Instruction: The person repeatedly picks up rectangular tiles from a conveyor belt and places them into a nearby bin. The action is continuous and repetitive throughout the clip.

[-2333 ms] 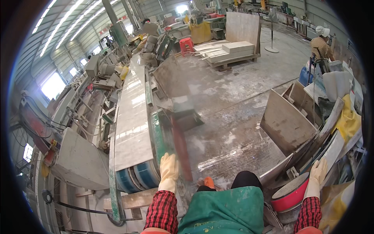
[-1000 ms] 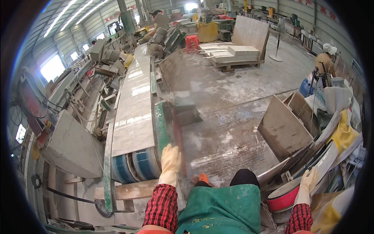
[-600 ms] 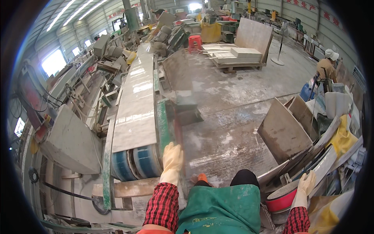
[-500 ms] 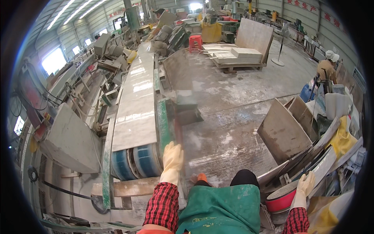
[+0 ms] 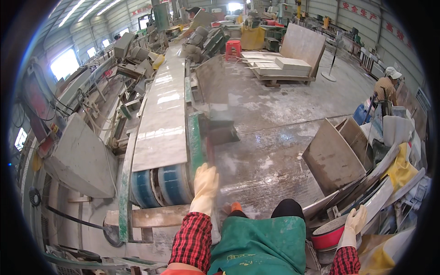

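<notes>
My left hand [image 5: 206, 184], in a cream rubber glove, is at the near end of the green side rail [image 5: 196, 140] of a conveyor. Its fingers look bent over the rail's end, though their tips are partly hidden. Beside it, a long pale polished slab [image 5: 160, 133] lies along the conveyor, its near end above blue rollers [image 5: 173, 187]. At the lower right, my right hand [image 5: 355, 221], gloved alike, is raised next to a round red-sided thing [image 5: 329, 233] with a grey top. It holds nothing that I can see, and its fingers are extended.
A wooden beam [image 5: 160, 216] crosses below the rollers. Brown boards [image 5: 337, 153] lean on the right beside yellow cloth [image 5: 398, 169]. Farther off are a pallet of pale slabs [image 5: 286, 66], a red stool [image 5: 233, 49] and a person [image 5: 387, 87] in a white cap.
The view has shifted slightly. The slab's near end stands a little farther up the conveyor, away from me. My left hand stays by the rail and my right hand by the red-sided thing.
</notes>
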